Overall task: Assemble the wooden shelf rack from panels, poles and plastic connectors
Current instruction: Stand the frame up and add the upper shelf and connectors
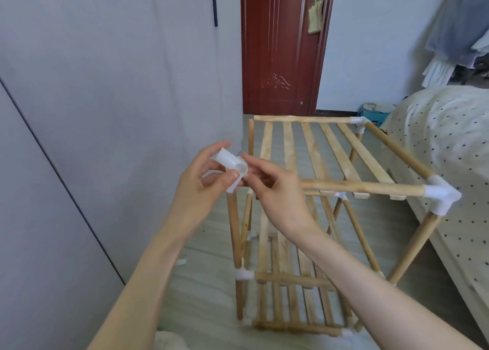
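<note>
Left hand (203, 180) and right hand (275, 188) together pinched a white connector (231, 168) above the rack (330, 185), its near-left top corner bare, bed (449, 143) to the right

I count two hands of mine, my left hand (203, 180) and my right hand (275, 193), with one white plastic three-way connector (232, 166) between them. The pale wooden shelf rack (317, 217) shows three slatted tiers. Its top slatted panel (317, 151) has six flat slats. Two white corner connectors (440, 195) are fitted on the top tier. One dark red wooden door (280, 45) stands behind.
</note>
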### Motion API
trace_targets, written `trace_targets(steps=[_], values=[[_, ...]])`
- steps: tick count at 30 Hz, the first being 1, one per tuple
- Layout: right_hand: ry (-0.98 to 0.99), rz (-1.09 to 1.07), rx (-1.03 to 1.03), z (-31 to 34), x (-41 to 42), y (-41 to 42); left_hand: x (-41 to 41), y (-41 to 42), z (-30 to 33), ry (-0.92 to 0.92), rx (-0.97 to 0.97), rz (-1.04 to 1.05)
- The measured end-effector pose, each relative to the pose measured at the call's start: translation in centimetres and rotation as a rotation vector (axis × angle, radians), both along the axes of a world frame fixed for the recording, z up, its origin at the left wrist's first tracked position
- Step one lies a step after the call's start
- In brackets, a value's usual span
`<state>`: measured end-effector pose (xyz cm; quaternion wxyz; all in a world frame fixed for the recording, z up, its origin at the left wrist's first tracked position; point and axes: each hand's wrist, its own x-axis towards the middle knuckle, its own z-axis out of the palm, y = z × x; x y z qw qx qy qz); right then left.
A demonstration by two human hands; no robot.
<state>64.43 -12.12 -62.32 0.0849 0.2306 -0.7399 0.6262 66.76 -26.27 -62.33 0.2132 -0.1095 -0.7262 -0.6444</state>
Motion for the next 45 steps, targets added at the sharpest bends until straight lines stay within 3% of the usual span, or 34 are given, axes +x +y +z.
trace_targets(steps=[4, 8, 12, 14, 18, 23, 27, 33, 37, 45], values=[[0.010, 0.009, 0.015, 0.1, -0.5, 0.7, -1.0, 0.6, -0.3, 0.009, 0.035, 0.021], [0.007, -0.030, 0.026, -0.8, -0.5, 1.6, -1.7, -0.2, -1.5, -0.008, 0.198, 0.223], [-0.236, -0.043, 0.110, -2.6, 0.1, 1.8, -1.7, -1.2, -2.6, -0.056, 0.373, 0.268], [-0.454, -0.006, -0.031, -2.8, 0.1, 1.8, -1.8, -1.4, -2.8, -0.078, 0.386, 0.249], [-0.681, 0.093, -0.421, -2.6, -0.1, 1.5, -2.0, -1.3, -2.9, -0.118, 0.295, 0.209], [-0.766, 0.093, -0.616, -2.3, -0.1, 0.6, -2.3, -0.6, -2.7, -0.086, 0.143, 0.191], [-0.764, 0.080, -0.646, -2.0, -0.2, 0.7, -2.5, 0.2, -2.2, -0.017, 0.032, 0.209], [-0.755, 0.098, -0.667, -1.7, -0.3, 1.4, -3.1, -0.6, -1.5, 0.094, 0.084, 0.322], [-0.749, 0.104, -0.665, -1.8, -0.3, 1.7, -3.7, -0.5, -1.7, 0.154, -0.028, 0.305], [-0.740, 0.093, -0.660, -1.9, -0.4, 2.2, -3.2, -0.3, -2.4, 0.003, -0.016, 0.131]])
